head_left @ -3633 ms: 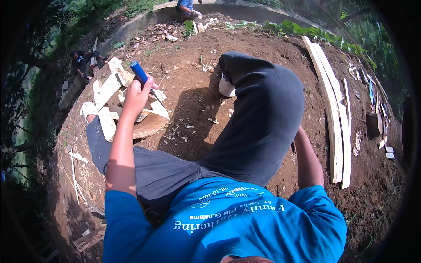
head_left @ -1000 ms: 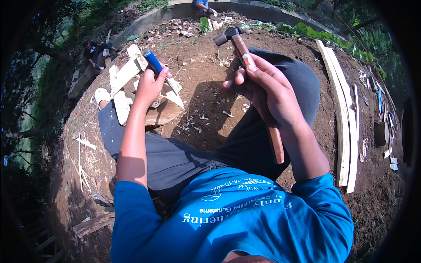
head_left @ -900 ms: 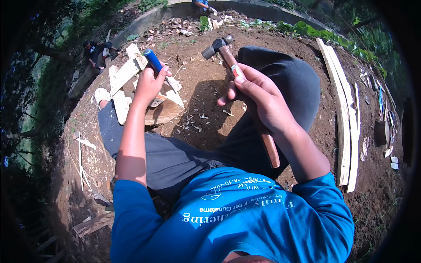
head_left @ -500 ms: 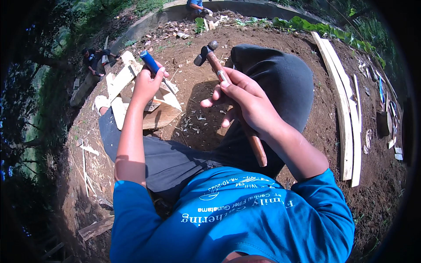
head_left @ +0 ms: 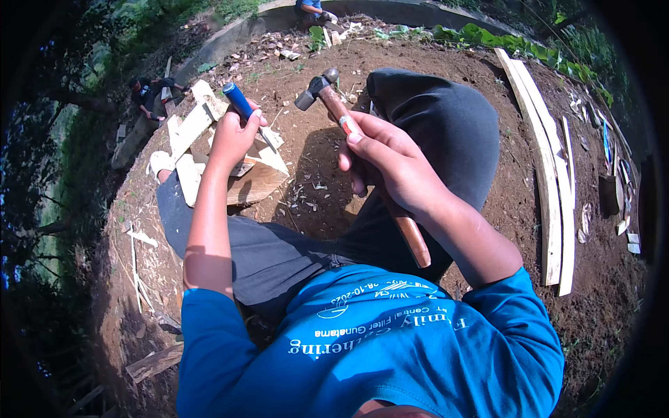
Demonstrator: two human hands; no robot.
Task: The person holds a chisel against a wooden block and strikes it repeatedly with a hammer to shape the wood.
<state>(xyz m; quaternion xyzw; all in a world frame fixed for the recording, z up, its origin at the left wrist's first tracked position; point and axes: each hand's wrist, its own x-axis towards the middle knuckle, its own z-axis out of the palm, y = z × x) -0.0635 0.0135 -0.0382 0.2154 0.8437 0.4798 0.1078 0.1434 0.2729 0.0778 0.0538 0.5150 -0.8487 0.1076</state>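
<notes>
1. i am watching the left hand wrapping its fingers tight around a blue-handled chisel, with the blue grip sticking up out of the fist and the blade pointing down toward the wood.
2. the chisel tip is sitting among pale split wood pieces piled on a round wooden block, just beyond the left knee.
3. i am seeing the right hand closing around the wooden shaft of a hammer, fingers curled over it and the thumb lying along the top.
4. the hammer's dark metal head is hanging in the air up and to the right of the chisel, apart from it, while the handle's end is running back past the wrist toward the blue shirt.
5. the person is sitting on bare brown soil in grey trousers, with wood chips scattered around.
6. 2 long pale planks are lying on the ground to the right, well apart from the hands.
7. another person is crouching at the far left, beyond the wood pile.
</notes>
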